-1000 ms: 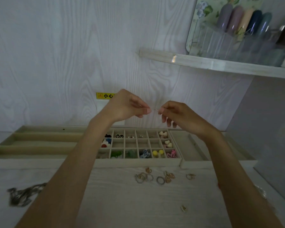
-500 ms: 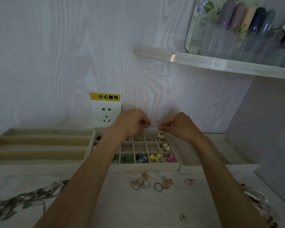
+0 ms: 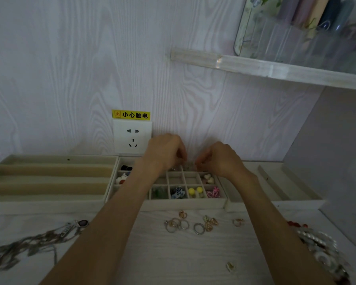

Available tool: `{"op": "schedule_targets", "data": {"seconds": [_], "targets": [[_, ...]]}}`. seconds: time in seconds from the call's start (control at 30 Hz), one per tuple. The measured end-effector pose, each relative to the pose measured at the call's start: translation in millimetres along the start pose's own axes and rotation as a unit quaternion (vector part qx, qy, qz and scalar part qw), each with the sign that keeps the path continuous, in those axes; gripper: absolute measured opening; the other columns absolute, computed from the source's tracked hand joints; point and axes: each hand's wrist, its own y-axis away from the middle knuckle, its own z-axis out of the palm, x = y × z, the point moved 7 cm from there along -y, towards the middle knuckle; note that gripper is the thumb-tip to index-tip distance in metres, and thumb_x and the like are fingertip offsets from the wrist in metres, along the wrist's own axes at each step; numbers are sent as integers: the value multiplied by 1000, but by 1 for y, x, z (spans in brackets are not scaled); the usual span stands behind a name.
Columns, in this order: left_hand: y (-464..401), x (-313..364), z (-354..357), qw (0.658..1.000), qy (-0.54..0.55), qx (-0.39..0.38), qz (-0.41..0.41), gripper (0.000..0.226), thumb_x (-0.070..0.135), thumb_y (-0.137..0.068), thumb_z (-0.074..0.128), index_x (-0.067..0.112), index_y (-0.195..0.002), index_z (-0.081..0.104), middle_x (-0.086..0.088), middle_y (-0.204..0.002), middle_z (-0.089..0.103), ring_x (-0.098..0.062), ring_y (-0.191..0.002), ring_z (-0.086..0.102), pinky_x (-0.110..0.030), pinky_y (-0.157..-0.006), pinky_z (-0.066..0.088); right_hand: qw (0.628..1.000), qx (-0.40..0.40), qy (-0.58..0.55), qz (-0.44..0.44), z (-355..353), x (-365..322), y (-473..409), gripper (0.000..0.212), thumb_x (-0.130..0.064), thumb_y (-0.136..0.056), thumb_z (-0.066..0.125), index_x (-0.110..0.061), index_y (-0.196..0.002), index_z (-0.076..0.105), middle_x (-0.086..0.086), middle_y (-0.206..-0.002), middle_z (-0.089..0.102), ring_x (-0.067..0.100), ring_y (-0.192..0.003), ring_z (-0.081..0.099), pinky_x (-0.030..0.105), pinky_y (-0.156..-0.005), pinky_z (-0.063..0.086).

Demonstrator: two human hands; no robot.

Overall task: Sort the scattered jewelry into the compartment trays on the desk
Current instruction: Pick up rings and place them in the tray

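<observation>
My left hand [image 3: 165, 152] and my right hand [image 3: 219, 158] hang close together over the back row of the small-compartment tray [image 3: 167, 202]. Both have curled fingertips that pinch a tiny, thin piece of jewelry [image 3: 190, 165] between them; it is too small to identify. The tray holds black, white, green, blue, yellow and pink earrings. Several loose rings [image 3: 193, 224] lie on the desk in front of the tray. A small gold piece [image 3: 230, 266] lies nearer to me.
A tray with long slots [image 3: 49, 175] stands at left, a flat tray [image 3: 275, 188] at right. Chains [image 3: 29, 243] lie on the desk at left, pearl and red bead bracelets [image 3: 321, 247] at right. A wall socket [image 3: 132, 136] is behind; a shelf [image 3: 275, 68] overhangs.
Both hands came down from chest height to just above the tray's back row, still pinching the small piece between them. The camera tilted, which brought the socket and the desk's jewelry into view.
</observation>
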Motion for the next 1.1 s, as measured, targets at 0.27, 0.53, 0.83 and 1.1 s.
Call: {"op": "schedule_targets", "data": {"seconds": [0.27,0.53,0.83,1.1], "targets": [[-2,1,1,998,-22,63,4,15,32,-80,70,31,-94,72,9,-101,71,-12,-101,62,-23,-78,42,999,-4,34,2,7,-3,0,13,-27,-76,75,-27,-89,76,-11,-97,71,8,-86,63,23,-76,51],[-1,6,0,997,-35,71,17,13,32,-80,71,30,-92,73,9,-99,71,-12,-99,63,-21,-72,36,998,-34,59,8,3,-4,0,13,-20,-78,70,-25,-89,76,-8,-93,71,11,-87,63,26,-75,52],[1,11,7,998,-39,33,34,15,30,-83,70,32,-97,74,11,-102,71,-11,-101,63,-22,-76,41,999,-21,30,4,-9,-2,0,10,-23,-77,72,-21,-85,77,-11,-77,64,10,-85,63,29,-79,54],[2,11,12,998,-40,-9,57,20,32,-90,61,33,-107,71,12,-112,69,-11,-108,60,-23,-78,39,999,-27,19,4,-13,2,-2,10,-23,-77,73,-21,-86,77,-6,-86,68,13,-88,64,34,-84,54]]}}
